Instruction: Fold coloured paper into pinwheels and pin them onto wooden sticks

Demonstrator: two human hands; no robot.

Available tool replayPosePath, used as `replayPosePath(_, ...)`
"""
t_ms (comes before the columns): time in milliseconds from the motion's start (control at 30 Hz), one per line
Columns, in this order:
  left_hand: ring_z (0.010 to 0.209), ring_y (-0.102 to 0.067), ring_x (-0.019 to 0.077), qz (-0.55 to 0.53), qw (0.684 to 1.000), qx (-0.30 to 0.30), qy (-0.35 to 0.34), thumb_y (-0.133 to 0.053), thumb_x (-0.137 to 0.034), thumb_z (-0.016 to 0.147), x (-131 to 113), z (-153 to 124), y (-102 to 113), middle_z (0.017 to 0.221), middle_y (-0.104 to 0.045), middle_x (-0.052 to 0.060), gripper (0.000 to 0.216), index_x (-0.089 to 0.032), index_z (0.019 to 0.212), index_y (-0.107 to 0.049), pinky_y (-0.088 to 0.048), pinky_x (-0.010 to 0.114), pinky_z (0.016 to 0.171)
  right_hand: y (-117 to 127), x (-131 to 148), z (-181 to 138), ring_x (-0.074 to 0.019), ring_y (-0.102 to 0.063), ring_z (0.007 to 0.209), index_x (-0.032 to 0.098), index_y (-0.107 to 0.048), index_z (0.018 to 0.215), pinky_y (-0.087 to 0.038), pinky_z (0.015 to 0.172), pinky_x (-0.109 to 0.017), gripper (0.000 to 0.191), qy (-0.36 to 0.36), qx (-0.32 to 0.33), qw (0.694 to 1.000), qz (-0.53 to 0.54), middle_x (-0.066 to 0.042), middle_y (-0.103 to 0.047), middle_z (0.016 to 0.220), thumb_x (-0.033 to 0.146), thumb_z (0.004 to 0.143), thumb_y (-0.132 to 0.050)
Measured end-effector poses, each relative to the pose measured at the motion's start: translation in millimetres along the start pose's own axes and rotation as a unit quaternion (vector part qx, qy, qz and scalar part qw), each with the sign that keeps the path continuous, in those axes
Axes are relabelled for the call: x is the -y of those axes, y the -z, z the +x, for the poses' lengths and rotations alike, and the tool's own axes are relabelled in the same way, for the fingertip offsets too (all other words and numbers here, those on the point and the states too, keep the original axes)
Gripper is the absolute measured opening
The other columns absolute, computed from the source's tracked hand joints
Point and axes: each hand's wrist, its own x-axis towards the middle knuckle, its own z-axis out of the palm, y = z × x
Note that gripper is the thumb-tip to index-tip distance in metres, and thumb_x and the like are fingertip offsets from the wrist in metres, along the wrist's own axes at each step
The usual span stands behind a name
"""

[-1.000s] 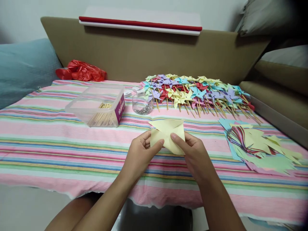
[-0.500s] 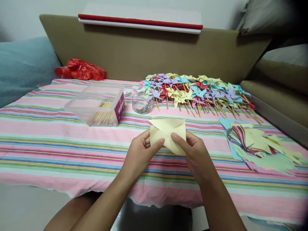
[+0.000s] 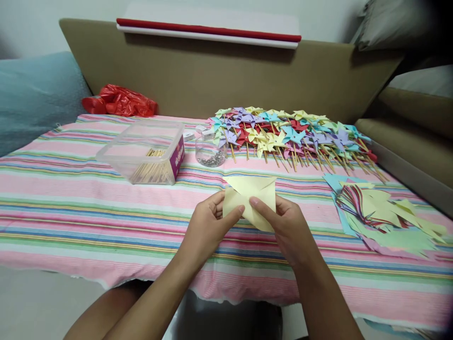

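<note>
Between my two hands is a pale yellow sheet of paper (image 3: 253, 193) with cuts running in from its corners, held up above the cloth. My left hand (image 3: 208, 222) grips its left edge, thumb on the front and fingers behind. On the other side my right hand (image 3: 285, 222) pinches it, the thumb pressed near the middle of the sheet. Beyond the paper, a round clear tub (image 3: 211, 153) holds small silvery pins or tacks. Left of that, a clear plastic box (image 3: 141, 146) contains many thin wooden sticks.
A striped cloth (image 3: 106, 212) covers the table. Paper pinwheels (image 3: 293, 137) on sticks lie in a heap at the back right, with cut coloured paper (image 3: 389, 212) nearer. A red plastic bag (image 3: 123, 101) lies back left, before a brown board (image 3: 212, 75).
The paper and both hands have shifted very slightly, with the view itself moving a little. The grip of both hands on the sheet looks the same.
</note>
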Motion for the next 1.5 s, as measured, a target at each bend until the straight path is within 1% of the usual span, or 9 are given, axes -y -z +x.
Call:
replayPosePath(167,0.102,-0.074,0.0254,-0.005,1.0,-0.001,0.006,-0.075,-0.031,0.084,0,-1,0,0.112,-0.078,0.007,0.039,-0.021,0.122,-0.071,-0.056,0.035,0.092,1,-2,0,-0.0246,-0.07,0.08,0.021,-0.079,0.101,-0.055,0.067,-0.034,0.042,-0.002,0.003,1.0,0.011,-0.006,-0.078,0.094,0.055,0.075,-0.081)
replayPosePath(533,0.103,-0.073,0.0246,0.02,1.0,0.004,0.006,-0.073,-0.029,0.086,0,0,1,0.113,-0.078,0.007,0.038,-0.019,0.123,-0.069,-0.056,0.032,0.088,0,-1,-1,-0.0274,-0.072,0.084,0.019,-0.079,0.103,-0.055,0.07,-0.036,0.048,-0.016,0.0,0.999,-0.029,-0.008,-0.08,0.097,0.052,0.07,-0.086)
replayPosePath(667,0.097,-0.072,0.0222,-0.005,0.999,-0.031,0.003,-0.077,-0.034,0.083,-2,-1,-3,0.107,-0.078,0.007,0.035,-0.019,0.114,-0.07,-0.055,0.028,0.082,-8,-5,0,-0.0286,-0.073,0.091,0.017,-0.078,0.1,-0.056,0.078,-0.038,0.042,0.004,-0.034,0.998,0.045,-0.009,-0.079,0.1,0.049,0.073,-0.084)
replayPosePath(800,0.094,-0.07,0.0193,-0.052,0.997,-0.043,0.027,-0.083,-0.036,0.078,2,-3,-10,0.105,-0.076,0.007,0.038,-0.018,0.108,-0.07,-0.053,0.027,0.083,-22,-8,0,-0.0292,-0.072,0.102,0.019,-0.072,0.116,-0.057,0.086,-0.041,0.046,0.035,-0.072,0.985,0.155,-0.01,-0.077,0.113,0.046,0.079,-0.079)
replayPosePath(900,0.097,-0.069,0.0197,-0.085,0.994,-0.057,0.041,-0.086,-0.035,0.074,9,-3,-17,0.104,-0.074,0.008,0.042,-0.016,0.108,-0.069,-0.053,0.029,0.086,-32,-11,-1,-0.0293,-0.07,0.111,0.021,-0.068,0.123,-0.057,0.089,-0.041,0.048,0.044,-0.082,0.98,0.178,-0.009,-0.075,0.118,0.045,0.082,-0.076)
replayPosePath(1033,0.096,-0.068,0.0191,-0.128,0.988,-0.084,0.022,-0.082,-0.034,0.079,16,-2,-21,0.103,-0.073,0.008,0.034,-0.014,0.103,-0.067,-0.054,0.03,0.085,-43,-16,-6,-0.0281,-0.069,0.113,0.02,-0.069,0.119,-0.057,0.092,-0.041,0.043,0.035,-0.074,0.974,0.211,-0.008,-0.075,0.117,0.041,0.082,-0.077)
replayPosePath(1167,0.085,-0.066,0.0145,-0.136,0.983,-0.121,0.018,-0.082,-0.036,0.079,15,-2,-19,0.091,-0.071,0.003,0.03,-0.014,0.094,-0.068,-0.053,0.027,0.079,-48,-20,-8,-0.028,-0.07,0.109,0.02,-0.071,0.117,-0.058,0.088,-0.04,0.043,0.025,-0.068,0.974,0.215,-0.008,-0.076,0.116,0.038,0.079,-0.079)
replayPosePath(1367,0.077,-0.064,0.0141,-0.14,0.981,-0.133,0.028,-0.084,-0.036,0.076,13,-1,-18,0.083,-0.069,0.003,0.03,-0.013,0.086,-0.068,-0.052,0.027,0.073,-48,-24,-8,-0.0276,-0.07,0.107,0.02,-0.069,0.119,-0.057,0.088,-0.04,0.045,0.026,-0.06,0.98,0.189,-0.008,-0.076,0.115,0.039,0.079,-0.079)
replayPosePath(1500,0.075,-0.063,0.0135,-0.139,0.979,-0.144,0.029,-0.08,-0.04,0.08,13,1,-13,0.083,-0.069,0.003,0.03,-0.013,0.086,-0.067,-0.051,0.026,0.071,-45,-24,-7,-0.0255,-0.069,0.106,0.022,-0.062,0.122,-0.057,0.085,-0.038,0.042,0.04,-0.068,0.982,0.173,-0.007,-0.073,0.117,0.046,0.087,-0.07)
